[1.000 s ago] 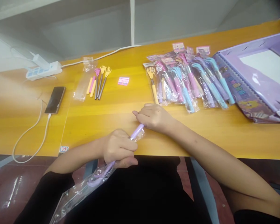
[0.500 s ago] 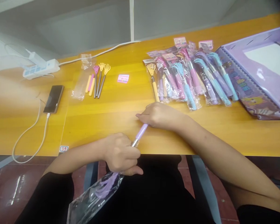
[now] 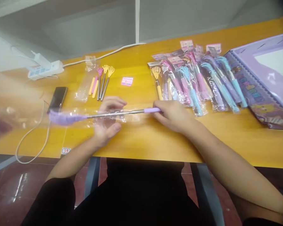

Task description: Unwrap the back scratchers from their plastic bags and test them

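While right hand [image 3: 173,116] pinches the purple back scratcher [image 3: 103,115] by its grip, left hand [image 3: 108,121] lies loosely open under the shaft, holding the clear sleeve [image 3: 21,116]. Scratcher is level above the table [image 3: 141,138] front edge. Behind it: 3 loose scratchers [image 3: 102,82], 1 pink label [image 3: 127,81], 1 phone [image 3: 57,99].

3 loose scratchers [image 3: 103,82], 1 phone [image 3: 58,99]
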Motion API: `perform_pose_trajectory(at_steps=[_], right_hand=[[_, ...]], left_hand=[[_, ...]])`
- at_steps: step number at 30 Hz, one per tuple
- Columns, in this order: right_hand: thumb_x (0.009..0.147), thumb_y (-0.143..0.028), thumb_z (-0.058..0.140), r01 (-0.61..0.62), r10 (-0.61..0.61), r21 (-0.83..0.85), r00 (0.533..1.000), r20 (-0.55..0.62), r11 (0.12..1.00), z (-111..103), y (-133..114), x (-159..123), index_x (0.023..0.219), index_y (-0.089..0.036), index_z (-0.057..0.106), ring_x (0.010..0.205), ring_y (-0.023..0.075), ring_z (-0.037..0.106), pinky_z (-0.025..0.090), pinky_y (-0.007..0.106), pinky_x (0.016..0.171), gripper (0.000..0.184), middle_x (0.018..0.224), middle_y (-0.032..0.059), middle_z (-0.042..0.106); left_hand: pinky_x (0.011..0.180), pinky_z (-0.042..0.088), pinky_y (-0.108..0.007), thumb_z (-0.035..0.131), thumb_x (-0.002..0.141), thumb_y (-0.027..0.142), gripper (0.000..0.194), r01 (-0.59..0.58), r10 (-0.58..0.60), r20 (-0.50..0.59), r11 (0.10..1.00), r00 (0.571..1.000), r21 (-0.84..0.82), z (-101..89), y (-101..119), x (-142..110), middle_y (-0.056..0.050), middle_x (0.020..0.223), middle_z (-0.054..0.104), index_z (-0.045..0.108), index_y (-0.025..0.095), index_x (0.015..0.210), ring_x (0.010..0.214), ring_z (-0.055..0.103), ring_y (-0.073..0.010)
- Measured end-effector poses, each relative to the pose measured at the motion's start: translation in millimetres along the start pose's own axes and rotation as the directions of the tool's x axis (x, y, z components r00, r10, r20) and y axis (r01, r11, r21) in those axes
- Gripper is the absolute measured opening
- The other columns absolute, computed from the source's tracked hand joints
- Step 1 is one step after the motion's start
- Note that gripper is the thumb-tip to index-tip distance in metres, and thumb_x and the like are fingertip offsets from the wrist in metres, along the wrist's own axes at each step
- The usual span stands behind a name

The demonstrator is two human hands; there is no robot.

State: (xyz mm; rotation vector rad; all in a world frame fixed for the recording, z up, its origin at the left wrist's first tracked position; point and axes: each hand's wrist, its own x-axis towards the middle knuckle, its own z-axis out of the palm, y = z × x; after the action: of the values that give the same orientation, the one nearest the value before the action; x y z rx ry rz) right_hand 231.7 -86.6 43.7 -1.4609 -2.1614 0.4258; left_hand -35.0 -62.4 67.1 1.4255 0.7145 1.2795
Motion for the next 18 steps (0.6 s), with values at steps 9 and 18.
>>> perform_pose_trajectory(at_steps=[9, 18], right_hand=[[0.104, -0.036, 0.050, -0.133, 0.128, 0.168, 0.991, 0.042, 0.977, 20, -21, 2, 0.076, -0.024, 0.042, 0.054, 0.0160, 0.047, 0.028, 0.029, 0.058, 0.031, 0.062, -0.0011, 0.052], [0.106, -0.040, 0.051, -0.157, 0.169, 0.199, 0.985, -0.041, 0.967, 26, -19, 3, 0.081, -0.025, 0.044, 0.054, 0.0165, 0.048, 0.029, 0.029, 0.057, 0.030, 0.065, -0.0009, 0.056]], left_hand=[[0.069, 0.045, -0.026, 0.055, 0.109, 0.041, 0.043, 0.098, -0.355, 0.695, 0.919, 0.625, 0.381, -14.5, 10, 9, -0.002, 0.069, 0.060, 0.062, 0.017, 0.073, 0.064, 0.055, -0.0120], [0.053, 0.050, -0.023, 0.060, 0.106, 0.043, 0.039, 0.437, -0.350, 0.487, 0.896, 0.800, -0.074, -8.7, 7, 5, 0.000, 0.081, 0.064, 0.062, 0.018, 0.136, 0.057, 0.066, -0.0120]])
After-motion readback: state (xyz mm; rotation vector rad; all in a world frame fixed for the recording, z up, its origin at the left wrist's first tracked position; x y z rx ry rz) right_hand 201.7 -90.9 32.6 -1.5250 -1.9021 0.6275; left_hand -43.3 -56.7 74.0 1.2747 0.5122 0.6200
